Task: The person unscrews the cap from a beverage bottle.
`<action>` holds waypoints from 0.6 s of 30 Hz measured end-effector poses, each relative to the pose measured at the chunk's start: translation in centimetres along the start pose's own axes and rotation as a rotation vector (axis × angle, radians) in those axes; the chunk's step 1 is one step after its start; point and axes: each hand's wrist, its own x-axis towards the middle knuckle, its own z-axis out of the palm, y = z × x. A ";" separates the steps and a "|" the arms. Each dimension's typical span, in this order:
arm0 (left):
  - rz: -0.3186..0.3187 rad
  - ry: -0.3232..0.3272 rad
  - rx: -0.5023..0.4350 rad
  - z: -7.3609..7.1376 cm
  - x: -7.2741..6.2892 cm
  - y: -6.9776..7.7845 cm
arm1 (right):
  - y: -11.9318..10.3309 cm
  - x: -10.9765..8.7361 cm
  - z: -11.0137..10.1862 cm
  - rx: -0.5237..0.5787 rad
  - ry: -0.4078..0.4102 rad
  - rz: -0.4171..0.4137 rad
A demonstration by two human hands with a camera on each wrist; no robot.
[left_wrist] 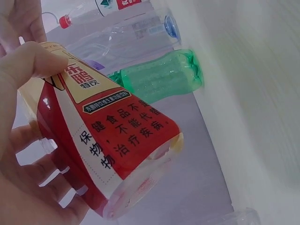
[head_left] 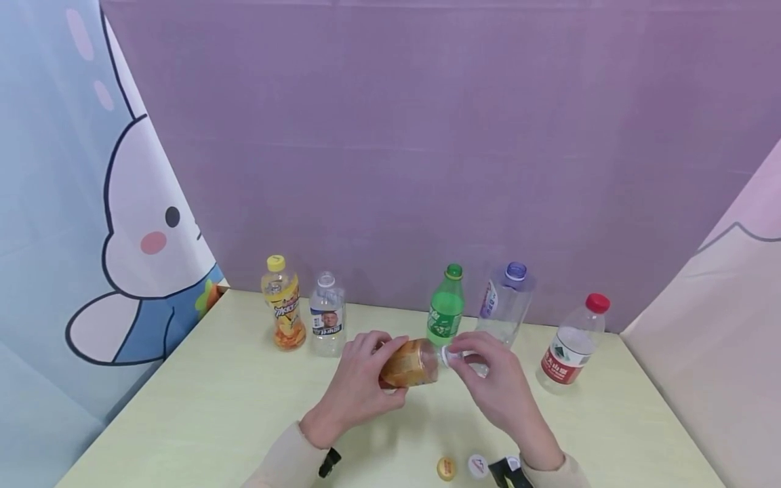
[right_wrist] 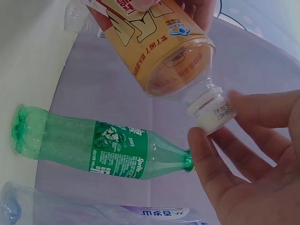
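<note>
My left hand (head_left: 366, 376) grips a bottle (head_left: 410, 364) with an orange, red and white label. The bottle lies nearly on its side above the table, its neck to the right. At the neck, my right hand (head_left: 491, 373) pinches the white cap (right_wrist: 214, 117) between thumb and fingers. The cap sits at the mouth; whether it is loose I cannot tell. The label's red side (left_wrist: 117, 117) faces the left wrist camera. Just behind stands a green Sprite bottle (head_left: 446, 308) with a green cap.
A yellow-capped bottle (head_left: 285, 308) and a clear uncapped bottle (head_left: 327, 315) stand back left. A large clear bottle (head_left: 505, 305) and a red-capped bottle (head_left: 572, 349) stand right. Near the front lie a yellow cap (head_left: 446, 468) and a white cap (head_left: 478, 465).
</note>
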 end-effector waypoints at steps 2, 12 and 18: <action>0.001 -0.002 -0.001 0.0 0.0 0.0 | 0.1 0.0 0.0 -0.006 0.019 -0.003; 0.007 0.017 0.007 -0.1 0.0 -0.2 | -0.4 0.1 0.1 0.015 -0.005 0.101; -0.005 0.017 -0.004 0.0 0.1 -0.5 | -0.2 0.0 -0.4 -0.001 0.002 0.060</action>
